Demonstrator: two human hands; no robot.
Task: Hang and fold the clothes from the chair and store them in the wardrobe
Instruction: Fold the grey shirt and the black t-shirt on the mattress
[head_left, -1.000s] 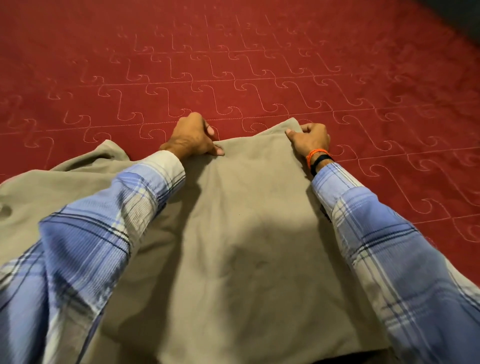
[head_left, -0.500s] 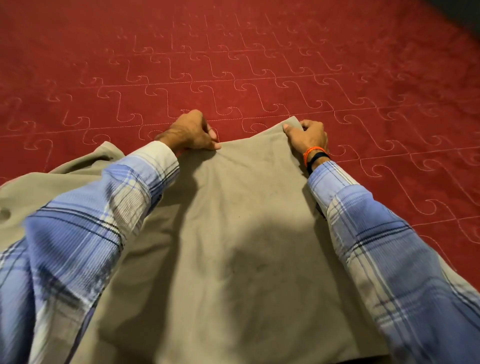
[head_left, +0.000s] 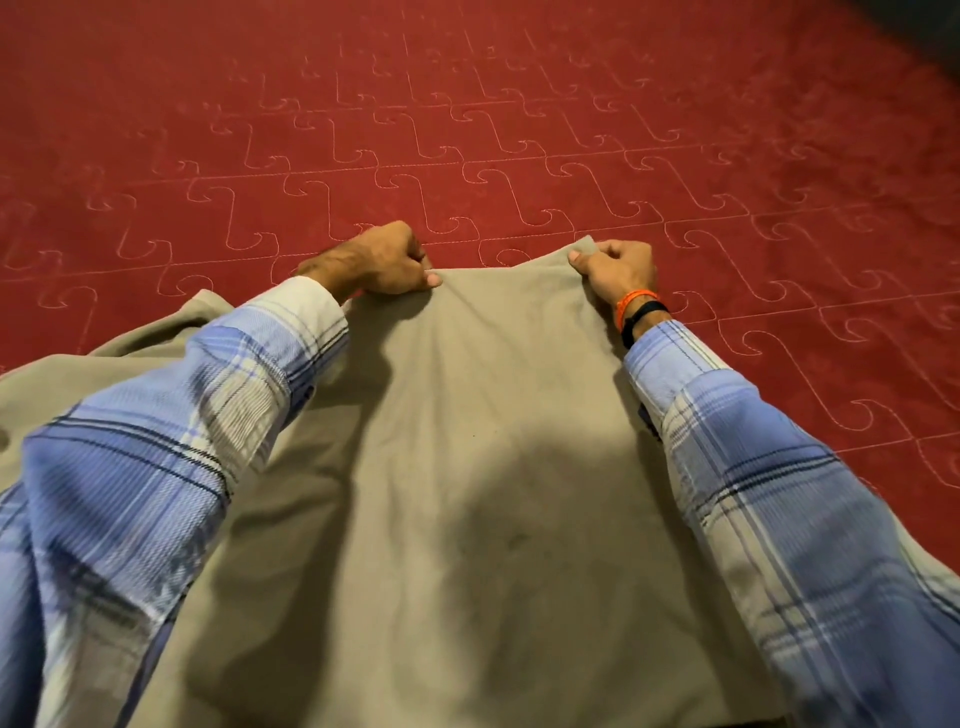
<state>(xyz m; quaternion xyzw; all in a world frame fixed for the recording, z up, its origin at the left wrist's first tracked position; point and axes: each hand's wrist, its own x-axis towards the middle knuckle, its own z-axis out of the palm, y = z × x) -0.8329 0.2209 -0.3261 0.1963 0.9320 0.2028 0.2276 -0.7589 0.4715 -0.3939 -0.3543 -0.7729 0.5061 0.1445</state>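
A beige garment (head_left: 467, 493) lies spread over a red quilted bedspread (head_left: 467, 130), reaching from the bottom of the head view up to the middle. My left hand (head_left: 384, 262) pinches the far edge of the cloth at its left corner. My right hand (head_left: 618, 273), with an orange and a black band at the wrist, pinches the far right corner. The far edge is raised a little between the two hands, with creases fanning down from them. Part of the garment spreads out to the left under my left sleeve.
The red bedspread with stitched curl patterns stretches far beyond and to the right of the garment. A dark strip (head_left: 924, 21) shows at the top right corner past the bedspread's edge.
Both hands have lifted the far edge of the garment slightly off the bedspread and drawn it a bit toward me. Creases have formed below the hands.
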